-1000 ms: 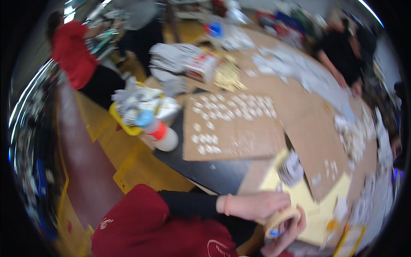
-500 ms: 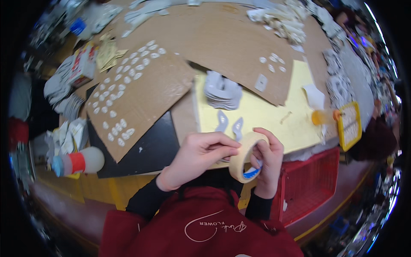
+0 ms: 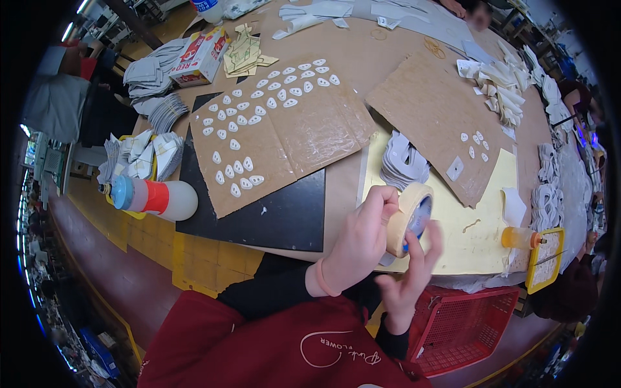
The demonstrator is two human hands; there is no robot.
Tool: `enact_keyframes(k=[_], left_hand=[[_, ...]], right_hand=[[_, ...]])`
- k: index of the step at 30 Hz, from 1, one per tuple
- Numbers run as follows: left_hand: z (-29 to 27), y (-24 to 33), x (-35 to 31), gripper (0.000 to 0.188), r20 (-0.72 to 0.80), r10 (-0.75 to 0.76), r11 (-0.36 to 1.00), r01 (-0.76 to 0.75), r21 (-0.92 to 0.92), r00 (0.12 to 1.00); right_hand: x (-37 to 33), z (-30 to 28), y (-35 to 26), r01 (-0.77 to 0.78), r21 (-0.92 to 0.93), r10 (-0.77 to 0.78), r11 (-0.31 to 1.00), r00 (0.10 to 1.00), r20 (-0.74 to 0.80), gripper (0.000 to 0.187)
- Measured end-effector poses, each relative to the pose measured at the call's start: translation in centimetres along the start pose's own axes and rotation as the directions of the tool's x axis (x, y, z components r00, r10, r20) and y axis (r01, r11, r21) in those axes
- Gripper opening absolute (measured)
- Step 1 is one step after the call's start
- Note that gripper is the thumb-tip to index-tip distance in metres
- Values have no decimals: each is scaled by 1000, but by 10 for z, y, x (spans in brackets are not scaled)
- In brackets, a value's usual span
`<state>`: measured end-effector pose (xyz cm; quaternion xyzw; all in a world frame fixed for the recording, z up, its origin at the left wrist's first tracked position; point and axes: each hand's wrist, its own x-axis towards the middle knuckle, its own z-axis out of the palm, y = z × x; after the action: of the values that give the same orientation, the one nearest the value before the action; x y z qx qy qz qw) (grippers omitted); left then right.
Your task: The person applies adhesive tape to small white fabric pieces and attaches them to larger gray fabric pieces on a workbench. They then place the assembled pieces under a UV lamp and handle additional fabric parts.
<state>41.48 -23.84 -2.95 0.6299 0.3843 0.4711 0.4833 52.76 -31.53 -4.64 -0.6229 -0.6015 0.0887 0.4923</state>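
A roll of masking tape [image 3: 395, 234], cream with a blue and grey inner core, is held upright over the near edge of the table. My left hand [image 3: 354, 240] has its fingers closed at the roll's left side. My right hand [image 3: 412, 275] is at the roll's lower right, fingers spread and partly blurred, with the fingertips close to the core; whether they touch it I cannot tell. Just behind the roll, a stack of grey-white curved cut pieces [image 3: 405, 165] lies on a yellow sheet [image 3: 446, 236].
Two brown cardboard sheets, left [image 3: 317, 139] and right [image 3: 420, 97], carry small white oval pieces. The left one overlaps a black board [image 3: 284, 223]. A red-banded bottle [image 3: 178, 200] lies left, an orange bottle [image 3: 517, 238] right, near a yellow tray [image 3: 535, 279]. Below stands a red crate [image 3: 472, 330].
The view has swung, so the table sits further right. My right hand has loosened from around the roll and its fingers have spread. My left hand stays at the roll.
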Motion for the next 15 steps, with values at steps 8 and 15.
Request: enact_keyframes(k=[8, 15], left_hand=[[-3, 15, 3, 9, 117, 60, 994, -70, 87, 991], [-6, 11, -3, 17, 212, 103, 995, -102, -16, 972]], right_hand=[[6, -20, 0, 32, -127, -30, 991, 999, 21, 18], [19, -37, 1, 118, -260, -135, 958, 990, -49, 17]])
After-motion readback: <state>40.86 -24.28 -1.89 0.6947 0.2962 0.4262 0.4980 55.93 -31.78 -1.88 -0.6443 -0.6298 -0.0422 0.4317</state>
